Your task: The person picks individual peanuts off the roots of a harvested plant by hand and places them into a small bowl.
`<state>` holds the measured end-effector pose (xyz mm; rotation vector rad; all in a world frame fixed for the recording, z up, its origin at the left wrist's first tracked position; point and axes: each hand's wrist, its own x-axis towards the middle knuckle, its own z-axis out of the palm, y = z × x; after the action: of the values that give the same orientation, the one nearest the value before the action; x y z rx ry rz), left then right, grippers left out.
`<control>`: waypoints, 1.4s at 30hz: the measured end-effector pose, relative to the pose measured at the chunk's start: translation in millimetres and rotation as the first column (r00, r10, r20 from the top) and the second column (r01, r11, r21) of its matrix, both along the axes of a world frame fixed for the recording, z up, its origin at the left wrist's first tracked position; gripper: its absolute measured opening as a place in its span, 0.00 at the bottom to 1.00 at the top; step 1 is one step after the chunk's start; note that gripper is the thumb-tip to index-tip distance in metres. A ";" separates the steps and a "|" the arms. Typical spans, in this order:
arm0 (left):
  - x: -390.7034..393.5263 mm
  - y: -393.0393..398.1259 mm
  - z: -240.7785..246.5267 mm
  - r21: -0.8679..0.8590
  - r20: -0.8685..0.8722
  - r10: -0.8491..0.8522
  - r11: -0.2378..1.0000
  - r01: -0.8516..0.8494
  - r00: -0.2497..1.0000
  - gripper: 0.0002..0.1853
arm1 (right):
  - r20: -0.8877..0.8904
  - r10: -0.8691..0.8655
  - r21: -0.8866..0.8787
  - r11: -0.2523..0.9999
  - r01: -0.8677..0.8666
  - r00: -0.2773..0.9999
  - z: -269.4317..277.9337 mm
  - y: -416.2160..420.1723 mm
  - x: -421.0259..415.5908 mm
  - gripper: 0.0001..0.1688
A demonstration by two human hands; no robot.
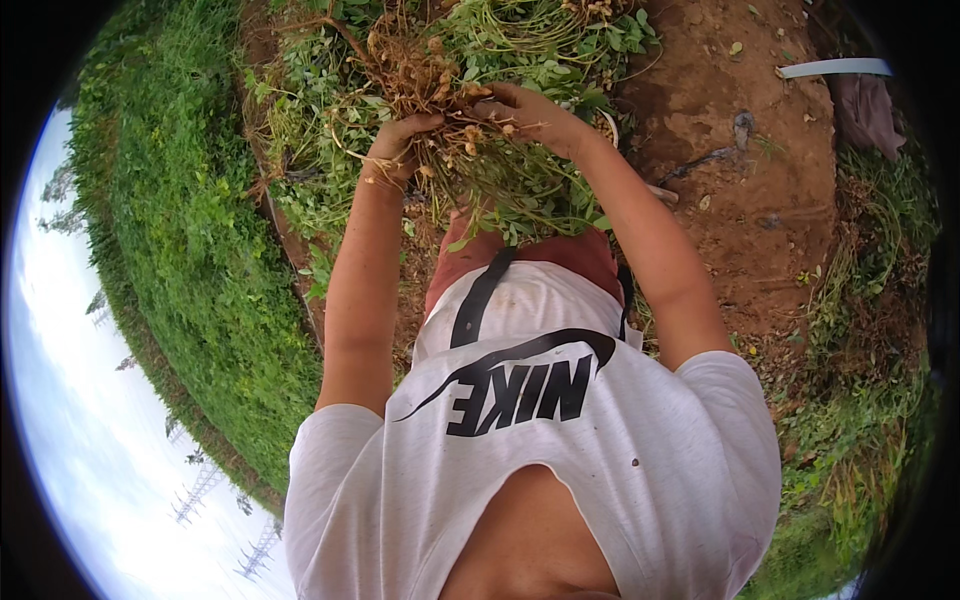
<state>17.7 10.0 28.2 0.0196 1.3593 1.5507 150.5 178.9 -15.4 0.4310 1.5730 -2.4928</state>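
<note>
A bunch of uprooted peanut plants (pixel 517 187) is in front of my body, its leafy tops toward my legs. The tangled brown roots (pixel 416 71) and several pale peanut pods (pixel 471 139) point away from me. My left hand (pixel 397 146) grips the bunch from the left, thumb across the stems and roots. On the other side, my right hand (pixel 536 118) has its fingers curled onto the roots and pods. Some of its fingertips are hidden among them.
More pulled peanut plants (pixel 525 30) lie heaped beyond my hands. Bare reddish soil (pixel 720 210) stretches to the right, with a pale strip (pixel 836 67) and a dark cloth (pixel 866 112) at its far edge. Dense green crop rows (pixel 180 187) grow on the left.
</note>
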 end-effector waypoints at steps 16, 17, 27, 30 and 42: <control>10.0 6.7 -7.3 -0.099 0.012 0.056 0.994 -0.054 0.998 0.14 | -0.005 -0.518 -0.797 0.519 0.310 0.855 -110.3 -0.5 -18.0 0.11; 12.9 12.6 -3.3 -0.102 -0.012 0.033 0.994 -0.034 0.999 0.14 | -0.167 -0.533 -0.939 0.343 0.032 0.830 -164.5 13.8 -15.9 0.10; 20.7 18.6 9.4 -0.143 -0.082 0.019 0.989 -0.031 0.996 0.17 | -0.074 -0.091 0.120 0.988 0.099 0.993 0.8 -7.6 -6.7 0.23; 23.7 22.2 13.5 -0.229 -0.164 -0.024 0.973 -0.014 0.986 0.19 | -0.183 0.004 0.358 0.932 0.063 0.983 -12.4 -4.4 -5.4 0.24; 37.2 39.7 25.3 -0.316 -0.671 -0.204 0.948 -0.027 0.713 0.28 | -0.117 -0.282 0.843 0.479 0.245 0.952 -38.0 -11.3 -13.2 0.13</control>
<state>54.9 49.7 53.5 0.5292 2.1551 1.2655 137.3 167.5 -53.4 0.8840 2.8405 -1.6021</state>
